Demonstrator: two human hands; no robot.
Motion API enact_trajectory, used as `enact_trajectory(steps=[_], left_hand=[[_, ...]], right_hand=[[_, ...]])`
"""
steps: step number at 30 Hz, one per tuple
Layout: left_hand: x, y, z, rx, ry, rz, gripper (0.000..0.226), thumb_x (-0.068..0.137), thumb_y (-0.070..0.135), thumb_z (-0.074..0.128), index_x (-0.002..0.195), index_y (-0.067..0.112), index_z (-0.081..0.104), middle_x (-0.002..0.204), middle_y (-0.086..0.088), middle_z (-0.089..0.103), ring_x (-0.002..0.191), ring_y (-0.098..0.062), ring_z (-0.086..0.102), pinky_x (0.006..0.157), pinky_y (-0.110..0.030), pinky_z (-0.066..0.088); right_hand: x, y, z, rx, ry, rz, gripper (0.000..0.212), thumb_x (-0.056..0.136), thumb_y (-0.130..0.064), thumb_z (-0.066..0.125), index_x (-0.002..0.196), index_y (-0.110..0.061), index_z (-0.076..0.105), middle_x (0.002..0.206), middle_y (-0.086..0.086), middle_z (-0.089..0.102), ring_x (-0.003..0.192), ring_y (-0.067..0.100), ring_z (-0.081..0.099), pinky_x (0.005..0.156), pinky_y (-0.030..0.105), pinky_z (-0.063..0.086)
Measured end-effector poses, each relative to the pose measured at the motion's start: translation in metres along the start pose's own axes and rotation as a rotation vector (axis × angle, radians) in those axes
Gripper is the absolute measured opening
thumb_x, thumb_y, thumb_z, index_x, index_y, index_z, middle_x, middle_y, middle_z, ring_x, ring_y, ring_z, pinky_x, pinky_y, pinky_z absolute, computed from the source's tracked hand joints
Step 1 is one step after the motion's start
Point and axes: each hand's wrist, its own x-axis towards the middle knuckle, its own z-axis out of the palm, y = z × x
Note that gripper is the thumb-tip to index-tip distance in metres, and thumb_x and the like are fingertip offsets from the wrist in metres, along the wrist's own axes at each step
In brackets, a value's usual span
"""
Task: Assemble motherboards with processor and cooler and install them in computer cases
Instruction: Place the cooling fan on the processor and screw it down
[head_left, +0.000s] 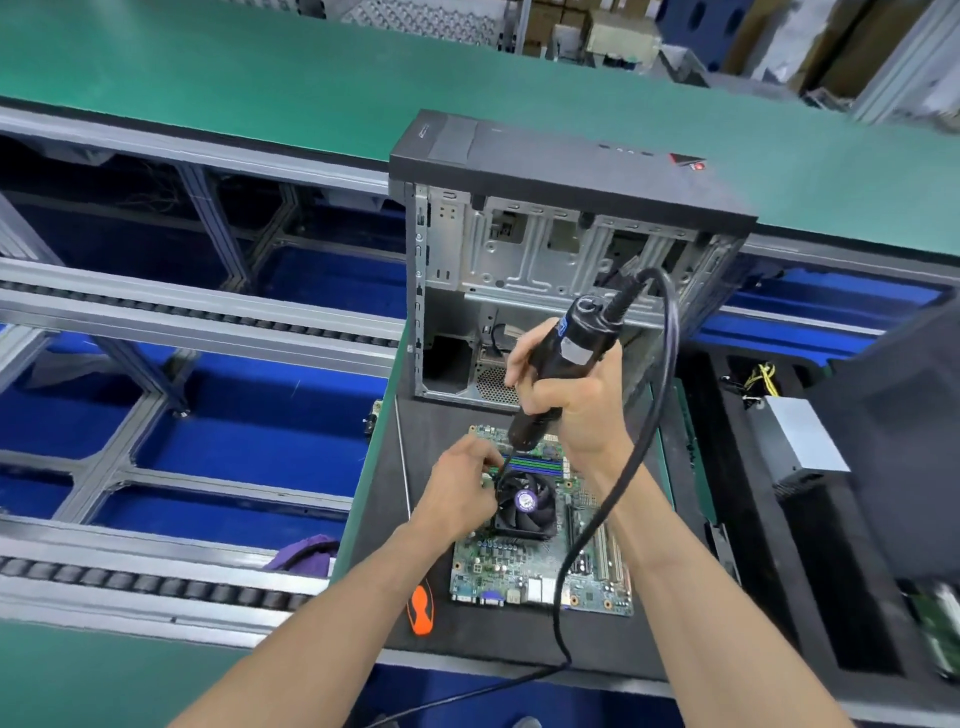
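A green motherboard (540, 577) lies flat on the black mat, with a black fan cooler (527, 501) with a purple hub mounted on it. My right hand (566, 395) grips a black electric screwdriver (566, 358), held upright with its bit at the cooler's far left corner. My left hand (460, 488) rests against the cooler's left side, its fingers pinching the screwdriver bit by that corner. Behind the board stands an open computer case (550, 249), its bare metal interior facing me.
The screwdriver's black cable (621, 499) loops over the board's right side to the mat's front edge. An orange-handled tool (421, 608) lies left of the board. A silver power supply (805, 436) sits at right. Roller conveyor rails (197, 322) run at left.
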Motion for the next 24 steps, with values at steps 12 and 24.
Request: enact_trajectory(steps=[12,24], left_hand=[[0.009,0.039,0.033,0.158,-0.487,0.197,0.03,0.089,0.021,0.06,0.1,0.047,0.069,0.154,0.016,0.031,0.139,-0.011,0.018,0.108,-0.031,-0.002],[0.009,0.048,0.03,0.215,-0.536,0.142,0.032,0.091,0.019,0.059,0.077,0.047,0.056,0.147,0.015,0.035,0.136,-0.018,0.021,0.11,-0.046,0.006]], right_hand=[[-0.054,-0.026,-0.061,-0.065,0.188,-0.024,0.029,0.041,0.004,0.056,0.07,0.006,0.058,0.058,0.016,0.054,0.052,0.026,0.046,0.056,0.026,0.039],[-0.065,-0.029,-0.06,-0.031,0.229,0.009,0.03,0.043,0.013,0.051,0.073,0.015,0.054,0.063,0.013,0.055,0.052,0.022,0.047,0.053,0.024,0.039]])
